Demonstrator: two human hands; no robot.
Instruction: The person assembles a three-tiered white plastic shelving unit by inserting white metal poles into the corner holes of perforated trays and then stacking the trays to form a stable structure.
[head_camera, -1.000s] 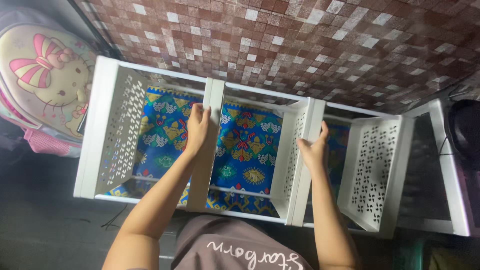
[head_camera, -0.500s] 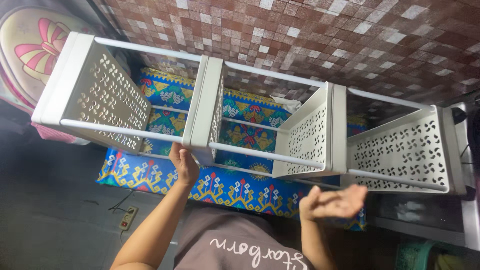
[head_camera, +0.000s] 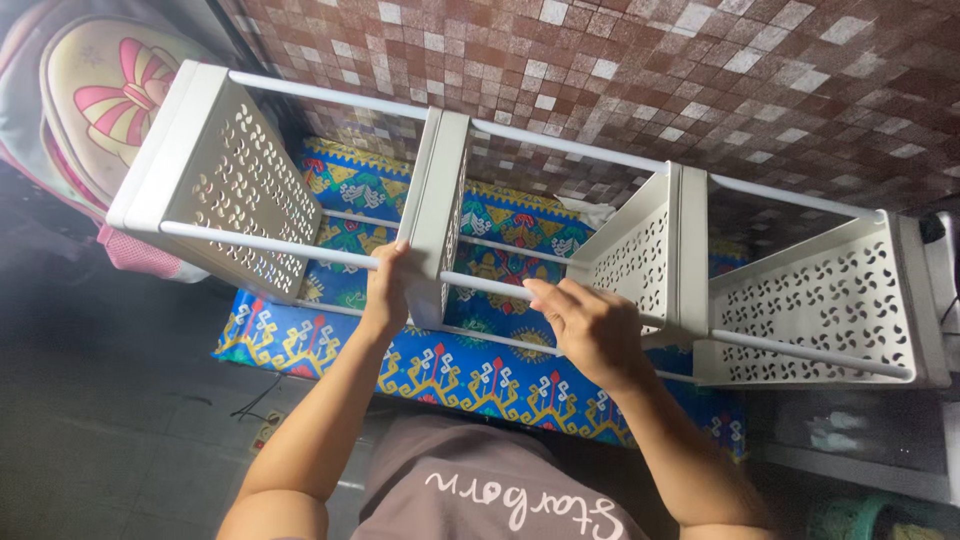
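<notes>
Both hands on the white rack (head_camera: 560, 240)
My left hand (head_camera: 385, 290) and right hand (head_camera: 590, 325) grip its near rail; its long axis runs left-right

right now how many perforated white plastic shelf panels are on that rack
4, along the white plastic rack lying on its side: far-left panel, second panel by the left hand, third panel beyond the right hand, far-right panel. None seems hidden.

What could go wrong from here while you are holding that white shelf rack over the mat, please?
The left hand grips only a thin white rod, and the right hand rests on another, so the rack could tilt or slip. The rods might pull out of the perforated shelves. Its left end could knock the backpack.
</notes>
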